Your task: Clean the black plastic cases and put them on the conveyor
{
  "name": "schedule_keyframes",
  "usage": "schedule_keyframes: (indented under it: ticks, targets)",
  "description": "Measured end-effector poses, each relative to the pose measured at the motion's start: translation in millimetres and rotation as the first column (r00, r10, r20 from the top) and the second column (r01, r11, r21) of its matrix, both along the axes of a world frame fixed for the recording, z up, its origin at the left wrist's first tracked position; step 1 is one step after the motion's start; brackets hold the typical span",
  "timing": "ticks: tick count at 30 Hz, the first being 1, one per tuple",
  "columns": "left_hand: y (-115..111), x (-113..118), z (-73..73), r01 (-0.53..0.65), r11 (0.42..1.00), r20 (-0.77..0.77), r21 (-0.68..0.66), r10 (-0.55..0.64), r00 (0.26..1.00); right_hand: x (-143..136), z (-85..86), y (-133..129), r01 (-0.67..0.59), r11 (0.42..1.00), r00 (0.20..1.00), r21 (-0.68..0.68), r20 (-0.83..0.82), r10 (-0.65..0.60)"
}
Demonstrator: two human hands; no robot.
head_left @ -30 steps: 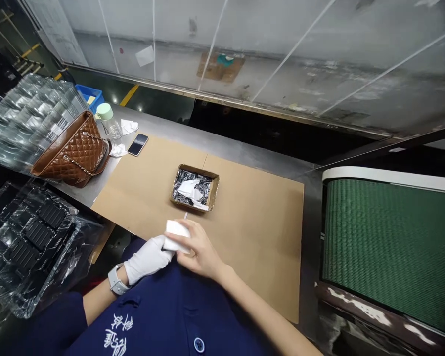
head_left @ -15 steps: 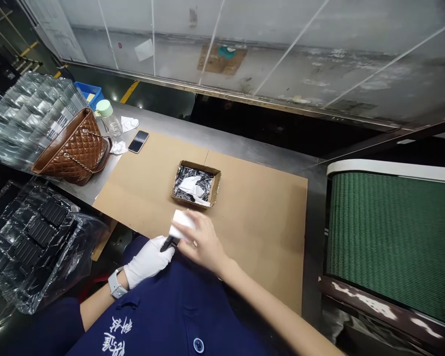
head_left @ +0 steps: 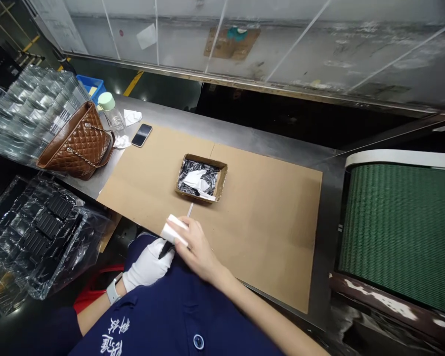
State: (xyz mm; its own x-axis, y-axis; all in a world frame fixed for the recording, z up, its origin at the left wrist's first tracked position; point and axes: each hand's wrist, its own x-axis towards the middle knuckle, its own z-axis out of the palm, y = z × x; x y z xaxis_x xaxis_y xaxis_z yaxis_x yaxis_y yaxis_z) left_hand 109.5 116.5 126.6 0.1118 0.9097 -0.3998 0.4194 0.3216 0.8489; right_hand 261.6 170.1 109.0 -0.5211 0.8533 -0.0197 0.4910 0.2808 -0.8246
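My left hand point(head_left: 150, 263), in a white glove, has its fingers closed round a small black part point(head_left: 165, 249) near the table's front edge. My right hand point(head_left: 197, 247) is bare and grips a white block-like piece point(head_left: 174, 231) just above that part. A thin pale strip point(head_left: 190, 209) shows beyond the right fingers, by the box. The small cardboard box point(head_left: 223, 183) stands in front of both hands on the brown cardboard sheet point(head_left: 267, 217). Many small dark pieces point(head_left: 207, 174) and a crumpled white tissue point(head_left: 196, 181) lie inside it.
To the left are a brown quilted bag point(head_left: 79, 143), a bottle with a green cap point(head_left: 113, 112), a phone point(head_left: 142, 135) and stacked clear trays point(head_left: 33, 109). Black parts in plastic point(head_left: 46, 230) lie lower left. A green conveyor belt point(head_left: 404, 232) is at the right.
The white piece and my right hand have moved slightly left and down toward my gloved left hand. A thin pale strip now shows beyond the right fingers. The whole view has shifted a little.
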Motion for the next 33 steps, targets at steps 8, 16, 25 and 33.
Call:
schedule_keyframes:
  ticks: [8,16,25,33]
  targets:
    - [-10,-2,4.1,-0.016,1.000,-0.108,-0.026,0.013,0.994,-1,-9.4,-8,0.056,0.948,0.992,-0.313,-0.086,-0.087]
    - [-20,-6,2.5,-0.033,0.997,-0.204,-0.063,0.020,0.979,-7,-24.7,-11,0.175,0.790,0.931,-0.588,-0.163,-0.327]
    - [-16,-7,8.4,-0.061,0.997,-0.166,-0.045,0.053,0.985,-12,-25.9,-16,0.148,0.723,0.891,-0.675,-0.226,-0.394]
    - [-13,-5,13.0,-0.120,0.987,-0.045,-0.109,0.115,0.992,-14,-10.7,-14,0.171,0.811,0.913,-0.559,-0.219,-0.343]
